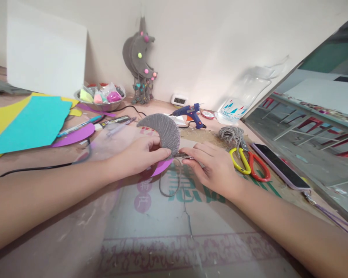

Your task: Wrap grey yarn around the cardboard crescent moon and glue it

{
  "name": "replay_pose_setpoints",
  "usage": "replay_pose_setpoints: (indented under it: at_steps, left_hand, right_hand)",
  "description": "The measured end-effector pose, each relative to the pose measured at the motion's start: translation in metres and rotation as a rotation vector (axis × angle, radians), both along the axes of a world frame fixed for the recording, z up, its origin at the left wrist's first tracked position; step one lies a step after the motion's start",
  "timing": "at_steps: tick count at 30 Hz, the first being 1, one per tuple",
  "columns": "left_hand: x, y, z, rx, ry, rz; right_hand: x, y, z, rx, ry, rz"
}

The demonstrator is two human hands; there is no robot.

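Observation:
A crescent moon wrapped in grey yarn [165, 131] stands tilted above the printed board, its lower end a bare purple tip [162, 166]. My left hand [146, 152] pinches the crescent near its lower part between thumb and fingers. Just to the right, my right hand [208, 164] has its thumb and fingers closed around a strand of grey yarn [178, 185]. That strand runs to the crescent and hangs in a loop below it. What else the right fingers may hold is hidden.
Scissors with yellow and red handles [251, 164], a grey yarn bundle [231, 135] and a phone [281, 166] lie to the right. Behind are a blue glue gun [191, 114], a glass jug [237, 96] and a clay bowl [100, 104]. Coloured sheets [31, 123] lie left.

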State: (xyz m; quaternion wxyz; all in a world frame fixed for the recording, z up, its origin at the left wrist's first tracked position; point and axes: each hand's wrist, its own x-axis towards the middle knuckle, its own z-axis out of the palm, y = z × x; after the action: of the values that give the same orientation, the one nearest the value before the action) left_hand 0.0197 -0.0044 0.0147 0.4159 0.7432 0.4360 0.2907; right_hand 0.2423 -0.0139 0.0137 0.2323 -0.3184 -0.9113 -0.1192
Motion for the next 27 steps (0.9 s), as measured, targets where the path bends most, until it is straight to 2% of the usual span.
replay_pose_setpoints:
  at_steps: [12, 27]
  left_hand:
    - [-0.0002, 0.0013, -0.0023, -0.086, -0.077, -0.032]
    - [-0.0002, -0.0003, -0.0017, -0.087, -0.066, -0.011]
  right_hand:
    - [0.0002, -0.0011, 0.0002, -0.022, -0.01, -0.009]
    - [-0.0007, -0.0004, -0.0005, -0.03, 0.09, 0.026]
